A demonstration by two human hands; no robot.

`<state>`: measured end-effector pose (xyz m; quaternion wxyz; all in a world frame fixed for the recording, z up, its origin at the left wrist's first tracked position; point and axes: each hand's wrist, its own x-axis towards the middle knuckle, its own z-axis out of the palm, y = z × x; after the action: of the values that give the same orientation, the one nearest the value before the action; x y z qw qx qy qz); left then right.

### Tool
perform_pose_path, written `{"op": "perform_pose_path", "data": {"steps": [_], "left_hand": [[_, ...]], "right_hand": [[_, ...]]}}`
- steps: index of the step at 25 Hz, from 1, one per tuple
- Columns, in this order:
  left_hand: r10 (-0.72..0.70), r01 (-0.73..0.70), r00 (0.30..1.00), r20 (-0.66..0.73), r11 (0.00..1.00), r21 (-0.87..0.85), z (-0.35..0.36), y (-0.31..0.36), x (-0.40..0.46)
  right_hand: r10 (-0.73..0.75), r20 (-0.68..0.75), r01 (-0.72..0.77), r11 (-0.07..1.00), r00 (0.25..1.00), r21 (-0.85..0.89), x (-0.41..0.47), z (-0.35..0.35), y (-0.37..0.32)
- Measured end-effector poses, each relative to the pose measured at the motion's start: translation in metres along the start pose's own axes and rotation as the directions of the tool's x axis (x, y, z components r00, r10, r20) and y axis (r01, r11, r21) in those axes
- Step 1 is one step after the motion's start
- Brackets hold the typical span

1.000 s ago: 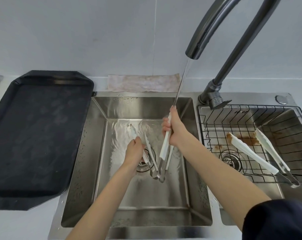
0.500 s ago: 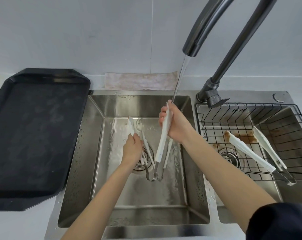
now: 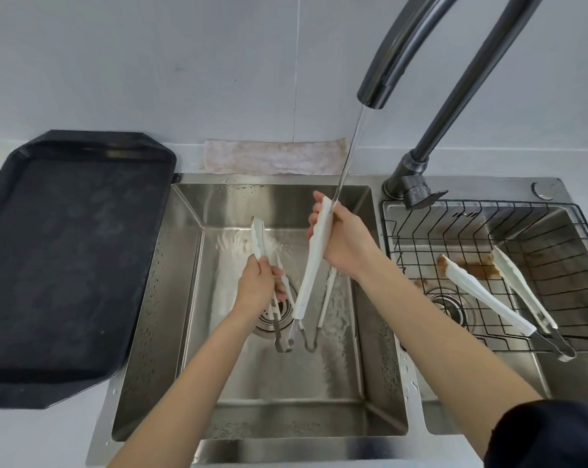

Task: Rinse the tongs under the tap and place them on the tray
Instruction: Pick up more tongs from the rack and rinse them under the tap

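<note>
Rinse: underway | my right hand (image 3: pixel 345 243) grips tongs (image 3: pixel 314 261) under tap (image 3: pixel 373 92) stream | my left hand (image 3: pixel 259 285) grips second pair (image 3: pixel 259 238) | tray (image 3: pixel 66 258) bare; soiled pair (image 3: pixel 485 293) waits in rack (image 3: pixel 488 217)

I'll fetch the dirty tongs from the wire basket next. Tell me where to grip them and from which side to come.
Grip the dirty tongs by the two white arms near the metal hinge end, coming from above at the near right of the wire basket. They lie flat and spread open, hinge toward you, with the brown-stained tips pointing away, so squeezing the arms together there likely keeps your hand clean.
</note>
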<state>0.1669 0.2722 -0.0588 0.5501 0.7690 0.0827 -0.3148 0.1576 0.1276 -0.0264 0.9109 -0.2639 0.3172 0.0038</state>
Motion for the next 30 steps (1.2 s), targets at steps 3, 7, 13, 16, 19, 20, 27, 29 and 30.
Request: {"op": "perform_pose_path", "data": {"steps": [3,7,13,16,19,20,27,29,30], "left_hand": [[-0.002,0.004,0.999,0.054,0.999,-0.041,0.007,0.008,0.001],[-0.005,0.004,0.979,0.202,1.000,0.003,0.021,0.018,-0.003],[0.057,-0.059,0.965,0.257,0.998,0.000,0.049,0.030,-0.002],[0.028,0.003,0.952,0.306,0.995,-0.102,0.058,0.037,-0.003],[0.010,0.044,0.940,0.342,0.988,-0.148,0.060,0.036,-0.002],[0.010,0.056,0.932,0.362,0.984,-0.170,0.060,0.036,-0.002],[-0.072,0.261,0.899,0.431,0.880,-0.398,0.045,0.034,0.000],[-0.081,0.318,0.883,0.463,0.828,-0.461,0.038,0.036,-0.001],[-0.072,0.333,0.876,0.476,0.806,-0.490,0.036,0.038,0.000]], "right_hand": [[-0.053,0.114,0.064,0.993,0.992,-0.096,-0.014,-0.001,0.002],[-0.058,0.060,0.076,0.923,0.997,-0.377,-0.035,-0.010,0.006],[-0.278,-0.071,0.197,0.817,0.958,-0.542,-0.056,-0.013,-0.012],[-0.339,-0.081,0.236,0.788,0.937,-0.569,-0.061,-0.012,-0.016],[-0.361,-0.092,0.252,0.790,0.928,-0.560,-0.065,-0.014,-0.021],[-0.368,-0.096,0.255,0.788,0.925,-0.560,-0.066,-0.015,-0.022],[-0.235,-0.324,0.123,0.936,0.916,-0.330,-0.046,-0.034,-0.022],[-0.159,-0.398,0.048,0.960,0.904,-0.276,-0.035,-0.043,-0.016],[-0.120,-0.437,-0.009,0.959,0.891,-0.282,-0.028,-0.047,-0.011]]}}
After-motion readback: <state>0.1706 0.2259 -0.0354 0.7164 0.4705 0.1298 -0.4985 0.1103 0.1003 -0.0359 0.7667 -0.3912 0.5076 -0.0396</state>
